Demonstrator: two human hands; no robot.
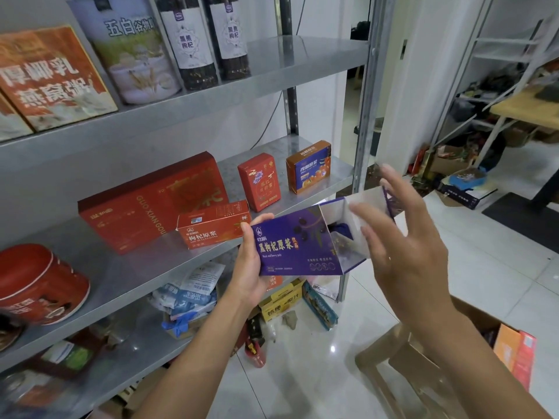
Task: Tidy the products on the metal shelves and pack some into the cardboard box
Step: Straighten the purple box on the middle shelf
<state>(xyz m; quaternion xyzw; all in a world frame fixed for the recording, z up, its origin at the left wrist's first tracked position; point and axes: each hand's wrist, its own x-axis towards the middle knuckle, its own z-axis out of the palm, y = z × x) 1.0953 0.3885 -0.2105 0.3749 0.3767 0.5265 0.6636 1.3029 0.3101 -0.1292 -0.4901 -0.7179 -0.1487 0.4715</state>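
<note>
My left hand (pixel 251 264) grips a purple product box (pixel 290 246) by its left end, just in front of the middle metal shelf (pixel 127 276). The box's right end is open, with white flaps (pixel 367 201) folded out and dark contents showing inside. My right hand (pixel 399 237) hovers at that open end with its fingers spread and holds nothing. A cardboard box (pixel 472 325) sits on the floor at the lower right with orange and red packs (pixel 514 352) inside it.
The middle shelf carries a large red gift box (pixel 136 204), a small red box (pixel 211 226), an upright red box (pixel 258 181), an orange-blue box (pixel 308 166) and a red tin (pixel 39 285). Bottles (pixel 211 37) and cartons fill the upper shelf. Clutter lies under the shelves.
</note>
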